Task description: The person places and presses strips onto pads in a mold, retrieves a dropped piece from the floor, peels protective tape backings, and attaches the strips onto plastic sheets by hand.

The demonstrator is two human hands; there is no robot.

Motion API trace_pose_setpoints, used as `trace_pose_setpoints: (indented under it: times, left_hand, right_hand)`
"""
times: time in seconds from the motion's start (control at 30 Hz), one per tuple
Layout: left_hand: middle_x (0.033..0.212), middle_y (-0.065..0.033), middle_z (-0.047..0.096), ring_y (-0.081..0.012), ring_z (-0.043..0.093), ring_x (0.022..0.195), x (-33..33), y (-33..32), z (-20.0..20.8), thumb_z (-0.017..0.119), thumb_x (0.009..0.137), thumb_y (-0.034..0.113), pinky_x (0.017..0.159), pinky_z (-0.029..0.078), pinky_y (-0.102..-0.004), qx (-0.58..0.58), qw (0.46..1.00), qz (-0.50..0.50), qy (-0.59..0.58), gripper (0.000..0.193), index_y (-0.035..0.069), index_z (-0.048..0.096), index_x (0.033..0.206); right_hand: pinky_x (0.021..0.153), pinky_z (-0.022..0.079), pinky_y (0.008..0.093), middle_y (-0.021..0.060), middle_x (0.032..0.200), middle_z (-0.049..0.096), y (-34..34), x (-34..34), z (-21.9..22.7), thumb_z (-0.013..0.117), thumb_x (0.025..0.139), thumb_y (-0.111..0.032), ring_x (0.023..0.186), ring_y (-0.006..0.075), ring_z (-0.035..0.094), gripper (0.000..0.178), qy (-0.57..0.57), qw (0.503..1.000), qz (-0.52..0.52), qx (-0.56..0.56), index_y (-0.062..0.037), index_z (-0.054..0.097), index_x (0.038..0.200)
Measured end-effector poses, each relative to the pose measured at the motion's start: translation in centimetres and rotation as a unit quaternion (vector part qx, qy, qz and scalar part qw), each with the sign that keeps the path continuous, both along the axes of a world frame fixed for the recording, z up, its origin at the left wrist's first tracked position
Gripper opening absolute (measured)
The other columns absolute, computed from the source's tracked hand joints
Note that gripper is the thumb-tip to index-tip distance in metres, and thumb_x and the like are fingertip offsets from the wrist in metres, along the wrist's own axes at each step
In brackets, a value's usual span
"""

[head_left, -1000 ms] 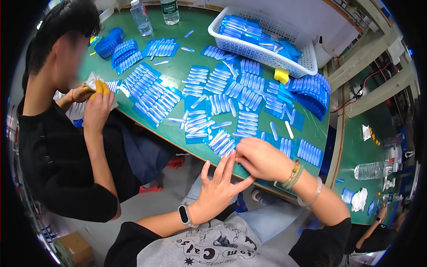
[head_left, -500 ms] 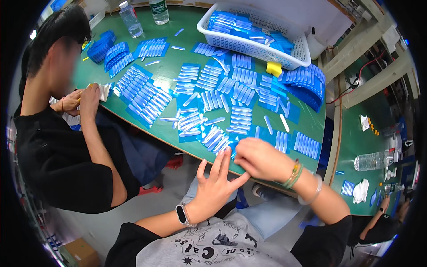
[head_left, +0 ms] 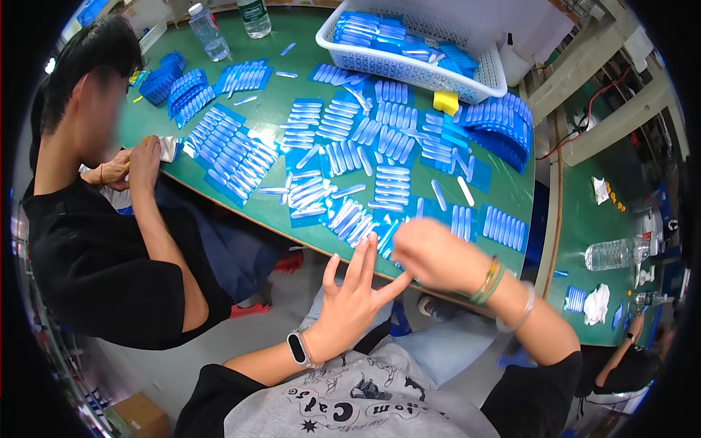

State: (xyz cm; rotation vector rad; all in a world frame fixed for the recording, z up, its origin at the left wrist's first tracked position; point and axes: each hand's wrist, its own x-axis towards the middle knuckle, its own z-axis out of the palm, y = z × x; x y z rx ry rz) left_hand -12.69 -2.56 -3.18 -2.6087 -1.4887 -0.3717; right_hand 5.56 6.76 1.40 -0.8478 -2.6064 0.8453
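Observation:
My left hand (head_left: 349, 303) is at the table's near edge with its fingers stretched out and spread. Its fingertips rest on or just beside a blue film sheet bearing slim oblong pieces (head_left: 349, 219). Close on its right, my right hand (head_left: 438, 252) is curled with the fingers drawn together, slightly blurred by motion. What it pinches, if anything, is hidden. Shiny blue film (head_left: 391, 232) shows between the two hands. Just beyond the right hand lie a short row of pieces on film (head_left: 461, 221) and a loose blue strip (head_left: 438, 195).
Many similar sheets cover the green table (head_left: 292, 55). A white basket (head_left: 409, 69) with more of them stands at the back, near a yellow block (head_left: 445, 101). Bottles (head_left: 209, 33) stand far left. A co-worker (head_left: 109, 241) sits at my left, handling something white.
My right hand has shifted slightly right and away from the left fingertips. The left hand stays nearly in place. The whole view has tilted a little.

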Motion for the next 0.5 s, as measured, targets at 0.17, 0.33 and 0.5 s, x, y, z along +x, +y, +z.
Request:
trace_pose_setpoints:
  times: [0.17, 0.33, 0.5]
  left_hand:
    - [0.144, -0.03, 0.04, -0.0296, 0.036, 0.138, 0.2, 0.1, -0.1, 0.053, 0.085, 0.016, 0.105, 0.016, -0.0485, 0.016, 1.0, 0.001, 0.019, 0.058, 0.041, 0.047, 0.137]
    - [0.144, -0.0306, 0.04, -0.0299, 0.035, 0.139, 0.2, 0.1, 0.0, 0.053, 0.087, 0.015, 0.106, 0.015, -0.0497, 0.011, 1.0, -0.007, 0.007, 0.057, 0.039, 0.046, 0.138]
    - [0.146, -0.029, 0.037, -0.0354, 0.032, 0.139, 0.2, 0.0, -0.7, 0.076, 0.074, 0.032, 0.107, 0.017, -0.0547, 0.018, 1.0, 0.0, -0.023, 0.077, 0.009, 0.045, 0.139]
  right_hand:
    - [0.075, 0.046, 0.0417, 0.0153, 0.079, 0.055, -0.2, 0.3, 0.0, 0.064, 0.082, -0.008, 0.082, 0.0346, 0.057, 0.013, 0.021, 0.998, -0.042, 0.029, -0.001, 0.054, 0.08]
    - [0.08, 0.047, 0.041, 0.0149, 0.087, 0.059, 1.7, 3.9, 0.9, 0.063, 0.081, -0.007, 0.09, 0.0345, 0.058, 0.011, -0.063, 0.991, -0.102, 0.059, -0.0014, 0.054, 0.086]
    - [0.078, 0.044, 0.0396, 0.0113, 0.085, 0.051, -1.4, 5.6, 3.2, 0.071, 0.083, -0.021, 0.083, 0.0285, 0.053, 0.033, 0.113, 0.957, -0.262, -0.055, -0.0028, 0.058, 0.108]
